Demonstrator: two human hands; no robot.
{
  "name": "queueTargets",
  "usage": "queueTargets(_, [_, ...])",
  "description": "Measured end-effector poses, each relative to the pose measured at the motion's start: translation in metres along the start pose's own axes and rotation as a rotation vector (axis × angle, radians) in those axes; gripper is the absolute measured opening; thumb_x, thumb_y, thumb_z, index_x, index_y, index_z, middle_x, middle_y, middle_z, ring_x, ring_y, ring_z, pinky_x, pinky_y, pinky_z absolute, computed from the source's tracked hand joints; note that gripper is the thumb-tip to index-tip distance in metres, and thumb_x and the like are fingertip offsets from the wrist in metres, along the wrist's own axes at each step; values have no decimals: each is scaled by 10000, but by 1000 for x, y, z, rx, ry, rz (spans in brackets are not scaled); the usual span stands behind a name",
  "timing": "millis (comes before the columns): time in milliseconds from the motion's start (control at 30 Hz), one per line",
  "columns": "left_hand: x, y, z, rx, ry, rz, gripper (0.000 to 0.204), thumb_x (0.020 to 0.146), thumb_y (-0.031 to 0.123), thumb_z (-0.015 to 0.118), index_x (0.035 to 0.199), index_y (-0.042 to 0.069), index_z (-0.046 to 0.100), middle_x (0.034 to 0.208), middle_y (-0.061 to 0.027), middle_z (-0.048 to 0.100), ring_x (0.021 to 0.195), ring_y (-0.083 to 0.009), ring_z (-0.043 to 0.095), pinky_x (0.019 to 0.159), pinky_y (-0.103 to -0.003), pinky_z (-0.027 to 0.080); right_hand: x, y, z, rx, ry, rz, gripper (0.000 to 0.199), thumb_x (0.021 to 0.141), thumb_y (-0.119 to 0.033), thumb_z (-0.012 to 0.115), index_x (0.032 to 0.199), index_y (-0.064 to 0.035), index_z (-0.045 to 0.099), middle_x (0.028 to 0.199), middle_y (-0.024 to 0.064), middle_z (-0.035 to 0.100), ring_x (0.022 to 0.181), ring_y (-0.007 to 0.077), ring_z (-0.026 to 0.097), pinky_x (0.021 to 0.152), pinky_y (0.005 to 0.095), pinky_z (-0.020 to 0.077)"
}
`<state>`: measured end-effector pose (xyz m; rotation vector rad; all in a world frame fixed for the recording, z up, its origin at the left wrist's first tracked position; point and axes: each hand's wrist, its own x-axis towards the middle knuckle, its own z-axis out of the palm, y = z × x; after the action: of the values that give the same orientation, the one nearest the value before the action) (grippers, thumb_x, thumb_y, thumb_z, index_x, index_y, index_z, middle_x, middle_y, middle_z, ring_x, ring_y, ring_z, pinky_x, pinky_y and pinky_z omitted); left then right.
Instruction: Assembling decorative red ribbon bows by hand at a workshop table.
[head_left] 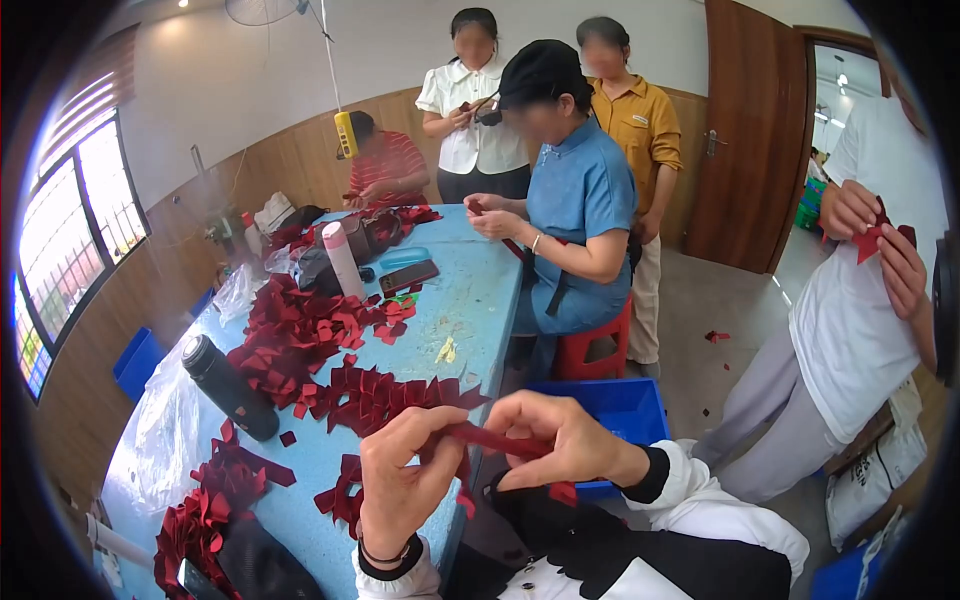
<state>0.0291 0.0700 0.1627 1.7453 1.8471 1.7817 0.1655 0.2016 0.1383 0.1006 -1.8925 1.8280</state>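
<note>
Between my hands stretches a folded dark red fabric strip (pixel 500 440). My left hand (pixel 402 475) pinches its left end between thumb and fingers. On the other side my right hand (pixel 575 442) grips the strip, its thumb below and fingers curled over the top. Small red pieces hang beneath the hands; whether they join the strip I cannot tell. Just beyond, on the blue table (pixel 470 320), lies a row of pointed red fabric pieces (pixel 385 398). Farther back spreads a large heap of red pieces (pixel 290 330).
A dark thermos (pixel 230 387), a pink bottle (pixel 343 260) and a phone (pixel 408 277) stand or lie on the table. A blue crate (pixel 615 405) sits beyond my right hand. One person sits on a red stool (pixel 592 345); others sit or stand around, one close at right.
</note>
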Motion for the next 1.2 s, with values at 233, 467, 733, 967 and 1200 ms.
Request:
queueTargets(233, [-3, 11, -8, 81, 133, 17, 200, 649, -96, 589, 836, -47, 638, 682, -74, 601, 585, -101, 560, 531, -195, 408, 2, 14, -8, -229, -105, -143, 204, 828, -7, 563, 1028, 30, 543, 928, 83, 560, 784, 114, 544, 677, 235, 445])
queueTargets(467, [-7, 12, -20, 101, 114, 103, 137, 665, -70, 645, 796, -48, 611, 755, -110, 618, 595, -142, 587, 526, -218, 442, 1, 18, -9, 64, -94, 48, 176, 842, -19, 555, 1010, 32, 560, 948, 77, 582, 804, 118, 558, 709, 241, 445])
queueTargets(733, [-10, 7, -15, -294, -2, -24, 233, 648, -76, 671, 643, 3, 451, 779, -126, 611, 658, -129, 569, 591, -232, 446, -3, 1, 4, 132, -69, 117, 143, 805, -13, 633, 937, 21, 592, 796, 33, 601, 653, 49, 542, 544, 171, 422])
queueTargets(967, [-12, 8, -19, -399, 51, -24, 271, 637, -113, 664, 664, 26, 432, 801, -119, 605, 685, -120, 561, 606, -235, 451, -6, 18, -22, 250, -113, 217, 221, 743, -21, 691, 929, 6, 575, 796, 33, 594, 668, 72, 555, 582, 186, 436])
queueTargets(1200, [-14, 18, -20, -609, -80, -186, 274, 646, -71, 716, 815, -9, 509, 852, -122, 600, 739, -139, 587, 654, -248, 469, -6, 7, -23, 407, 19, 204, 207, 727, -15, 689, 903, -8, 580, 854, 39, 600, 788, 92, 571, 690, 212, 444])
